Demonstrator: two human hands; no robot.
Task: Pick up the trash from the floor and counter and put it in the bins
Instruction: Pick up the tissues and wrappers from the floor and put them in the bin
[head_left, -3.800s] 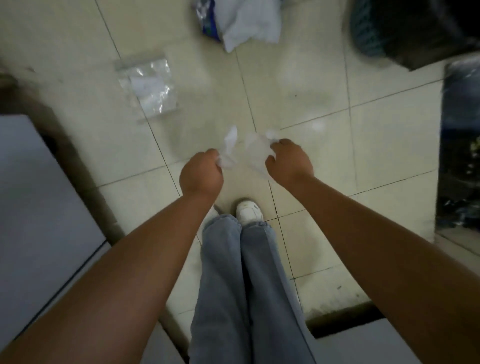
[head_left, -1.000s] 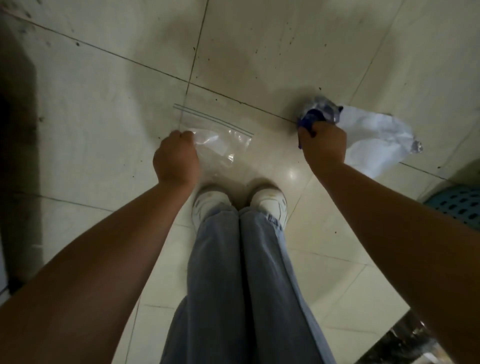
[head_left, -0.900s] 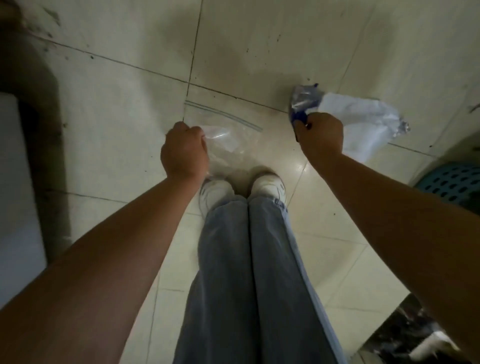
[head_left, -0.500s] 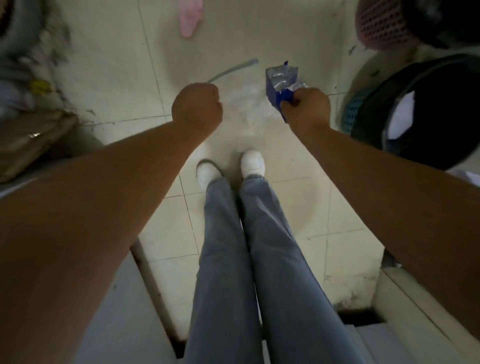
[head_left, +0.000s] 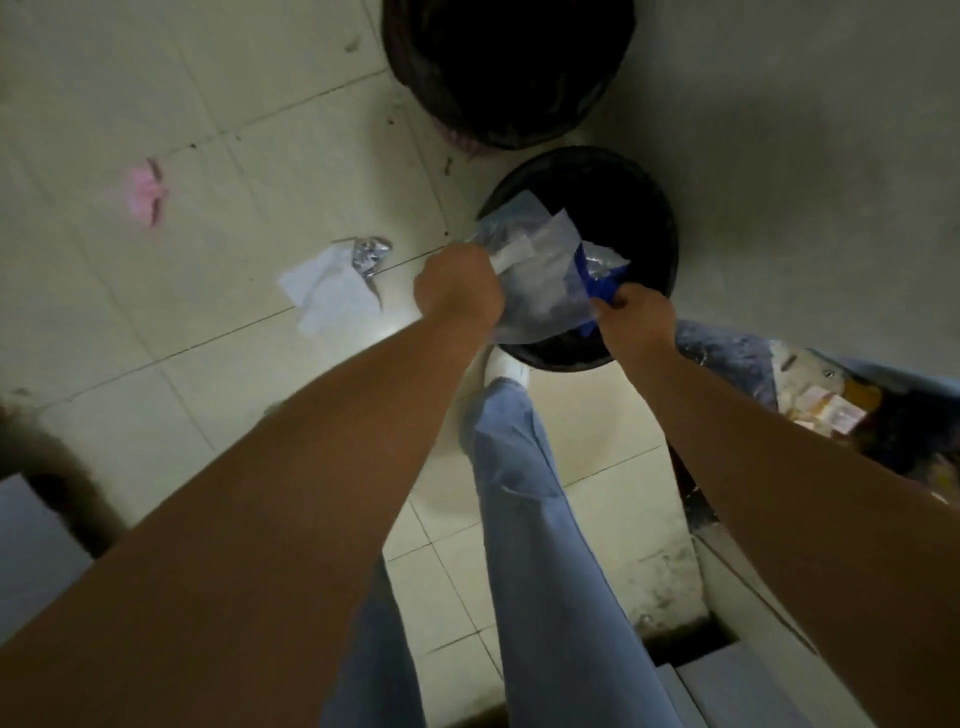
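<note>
Nearest, both forearms reach out over jeans and a white shoe. Left hand is fisted, fingers pinching the clear plastic bag; right hand has fingers clamped on a blue foil wrapper. Both pieces hang over the near black bin at 12 o'clock. White paper with foil scrap lies on floor at 10 o'clock, pink scrap farther out. Second black bin sits beyond the first.
</note>
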